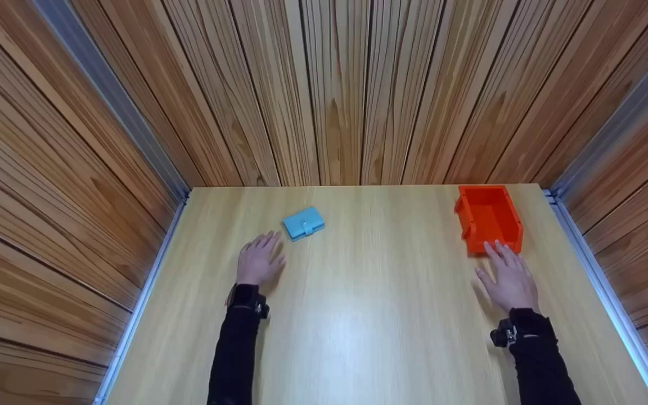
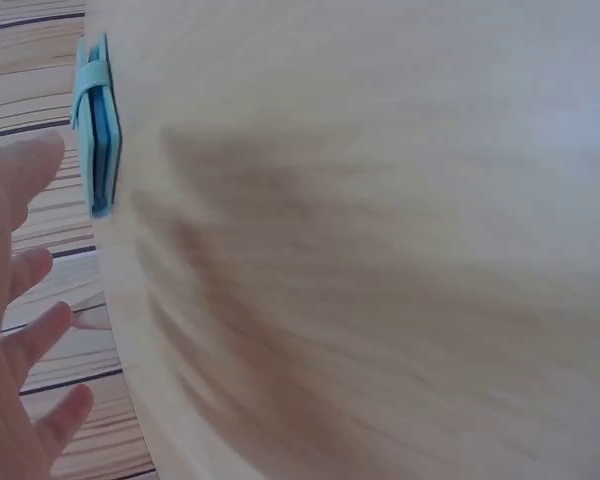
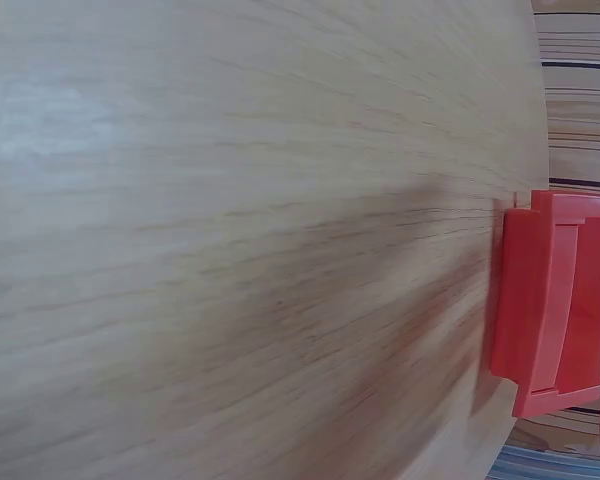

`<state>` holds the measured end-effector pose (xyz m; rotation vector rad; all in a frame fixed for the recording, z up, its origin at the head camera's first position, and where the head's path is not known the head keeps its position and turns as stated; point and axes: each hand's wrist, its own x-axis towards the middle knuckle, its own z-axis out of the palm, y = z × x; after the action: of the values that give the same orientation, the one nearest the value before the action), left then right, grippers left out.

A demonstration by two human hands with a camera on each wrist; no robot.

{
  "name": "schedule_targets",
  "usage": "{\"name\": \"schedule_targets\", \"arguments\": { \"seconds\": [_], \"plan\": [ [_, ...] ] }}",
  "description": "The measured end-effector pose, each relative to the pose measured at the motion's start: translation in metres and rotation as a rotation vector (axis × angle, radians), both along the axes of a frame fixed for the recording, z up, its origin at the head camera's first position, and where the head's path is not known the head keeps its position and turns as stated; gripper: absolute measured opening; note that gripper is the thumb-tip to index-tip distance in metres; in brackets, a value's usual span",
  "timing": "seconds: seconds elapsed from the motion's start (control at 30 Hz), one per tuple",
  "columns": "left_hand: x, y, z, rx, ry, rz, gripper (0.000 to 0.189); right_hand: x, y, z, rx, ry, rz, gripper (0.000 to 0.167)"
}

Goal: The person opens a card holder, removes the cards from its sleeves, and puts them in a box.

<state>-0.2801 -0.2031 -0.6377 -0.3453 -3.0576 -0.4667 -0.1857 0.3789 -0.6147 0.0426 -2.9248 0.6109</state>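
A light blue wallet-like case with a strap clasp (image 1: 304, 224) lies on the wooden table, left of centre toward the back. Just below and left of it, my left hand (image 1: 259, 260) hovers over the table with spread fingers, holding nothing. The left wrist view shows the case (image 2: 98, 130) closed, its folded edge and strap facing the hand. At the back right stands a red-orange plastic bin (image 1: 490, 219). My right hand (image 1: 509, 281) is at the bin's near end, fingers extended and overlapping its front edge in the head view. Its fingertips barely enter the right wrist view beside the bin (image 3: 555, 300).
The light wooden tabletop (image 1: 352, 304) is bordered by metal rails on the left (image 1: 139, 304) and right (image 1: 605, 298). Wood-plank walls (image 1: 338, 101) rise at the back and on both sides. Each wrist wears a dark strap with a small camera.
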Motion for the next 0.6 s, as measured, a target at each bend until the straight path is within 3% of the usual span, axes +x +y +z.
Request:
{"name": "schedule_targets", "arguments": {
  "seconds": [0.13,0.27,0.47,0.6],
  "plan": [
    [-0.024,0.017,0.002,0.034,-0.027,0.042,0.065,0.002,0.001,0.0,-0.012,0.004,-0.002,0.07],
    [-0.042,0.037,-0.003,0.081,-0.057,0.076,0.068,0.007,0.001,-0.002,-0.013,0.004,0.004,0.071],
    [-0.052,0.059,-0.017,0.076,-0.066,0.062,0.065,0.012,0.002,-0.005,-0.009,-0.01,-0.008,0.07],
    [-0.058,0.065,-0.02,0.076,-0.015,0.06,0.057,0.013,0.004,-0.005,-0.012,-0.027,-0.031,0.069]
  ]
}}
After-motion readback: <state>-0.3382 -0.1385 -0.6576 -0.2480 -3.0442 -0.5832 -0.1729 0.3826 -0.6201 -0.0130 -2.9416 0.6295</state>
